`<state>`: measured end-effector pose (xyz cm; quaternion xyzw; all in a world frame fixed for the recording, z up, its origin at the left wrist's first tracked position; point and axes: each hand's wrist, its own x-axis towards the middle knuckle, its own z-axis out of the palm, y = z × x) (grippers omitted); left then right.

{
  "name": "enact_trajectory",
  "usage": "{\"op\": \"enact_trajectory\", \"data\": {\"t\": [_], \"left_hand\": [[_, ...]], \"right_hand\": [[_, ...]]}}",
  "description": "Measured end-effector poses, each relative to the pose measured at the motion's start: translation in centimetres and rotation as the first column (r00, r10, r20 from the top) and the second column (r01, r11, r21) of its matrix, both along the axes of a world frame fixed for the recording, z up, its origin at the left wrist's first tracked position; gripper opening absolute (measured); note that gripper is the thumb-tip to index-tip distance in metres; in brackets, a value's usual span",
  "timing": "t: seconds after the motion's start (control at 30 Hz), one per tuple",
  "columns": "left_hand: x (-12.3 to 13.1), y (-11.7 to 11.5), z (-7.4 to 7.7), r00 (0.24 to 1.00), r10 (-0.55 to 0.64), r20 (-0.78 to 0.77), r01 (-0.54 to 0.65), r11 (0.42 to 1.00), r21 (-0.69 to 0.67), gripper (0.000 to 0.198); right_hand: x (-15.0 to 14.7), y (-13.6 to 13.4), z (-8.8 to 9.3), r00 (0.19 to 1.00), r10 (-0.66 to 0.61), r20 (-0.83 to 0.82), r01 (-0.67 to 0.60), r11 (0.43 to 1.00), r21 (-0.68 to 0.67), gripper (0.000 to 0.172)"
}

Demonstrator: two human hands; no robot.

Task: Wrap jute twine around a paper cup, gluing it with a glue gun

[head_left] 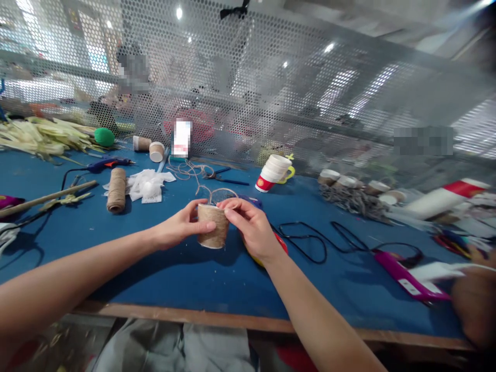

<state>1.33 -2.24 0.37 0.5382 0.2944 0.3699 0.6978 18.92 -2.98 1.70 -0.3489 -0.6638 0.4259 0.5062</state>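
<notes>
A small paper cup wrapped in brown twine (pixel 215 237) is held above the table in front of me. My left hand (pixel 181 225) grips it from the left, thumb across the front. At the rim's right side, my right hand (pixel 253 227) is closed in a pinch on what looks like the loose end of the twine (pixel 225 192), which loops up behind the cup. My fingertips partly hide that end. Behind my right wrist lies a red and yellow object (pixel 282 244), mostly covered, with something blue beyond it.
On the blue table (pixel 163 279) stand a twine spool (pixel 117 191), white wrapping (pixel 149 185), a glue gun (pixel 108 164), pliers (pixel 228 179) and stacked paper cups (pixel 271 173). Black cable (pixel 310 243) runs right to a purple device (pixel 411 279). Perforated metal (pixel 232 77) closes the back. Another person's arm (pixel 475 294) is at right.
</notes>
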Motion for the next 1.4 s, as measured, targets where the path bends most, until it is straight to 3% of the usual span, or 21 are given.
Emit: {"op": "enact_trajectory", "data": {"t": [0.1,0.23,0.47,0.77,1.0,1.07,1.17,1.27,1.33,1.4], "left_hand": [[0.3,-0.3,-0.1,0.999,-0.024,0.045,0.026,0.998,-0.058,0.074],[0.2,-0.3,0.0,0.997,0.052,-0.048,-0.049,0.996,0.073,0.072],[0.1,-0.3,0.2,0.989,0.054,-0.135,-0.031,0.985,0.17,0.066],[0.2,-0.6,0.0,0.99,-0.081,0.112,0.088,0.995,-0.056,0.07],[0.1,-0.4,0.0,0.985,-0.085,0.149,0.088,0.996,-0.013,0.07],[0.0,-0.4,0.2,0.993,-0.052,0.106,0.05,0.998,0.027,0.07],[0.1,-0.6,0.6,0.999,0.04,-0.016,-0.038,0.994,0.099,0.076],[0.1,-0.5,0.7,0.964,0.17,-0.202,-0.126,0.968,0.216,0.087],[0.0,-0.3,0.5,0.9,0.288,-0.328,-0.155,0.914,0.375,0.092],[-0.2,-0.1,0.1,0.815,0.417,-0.402,-0.142,0.817,0.559,0.094]], "right_hand": [[-0.1,-0.2,0.1,0.999,0.005,0.035,-0.007,0.999,0.035,0.007],[0.0,-0.3,0.4,0.996,0.0,0.089,-0.003,0.999,0.038,0.009],[-0.2,-0.2,0.5,0.996,0.084,0.018,-0.083,0.995,-0.052,0.012],[-0.3,0.0,0.4,0.967,0.17,-0.191,-0.199,0.97,-0.141,0.009],[-0.3,-0.2,0.4,0.968,0.15,-0.201,-0.182,0.971,-0.155,0.01],[-0.1,-0.1,0.3,0.972,0.149,-0.182,-0.181,0.968,-0.175,0.016],[0.0,0.3,0.2,0.982,0.128,-0.141,-0.155,0.967,-0.201,0.04],[0.1,1.0,0.0,0.988,-0.044,-0.145,0.007,0.969,-0.248,0.045],[0.2,1.4,-0.2,0.972,-0.195,-0.132,0.15,0.946,-0.288,0.042],[0.3,1.6,-0.4,0.949,-0.299,-0.094,0.268,0.929,-0.254,0.04]]}}
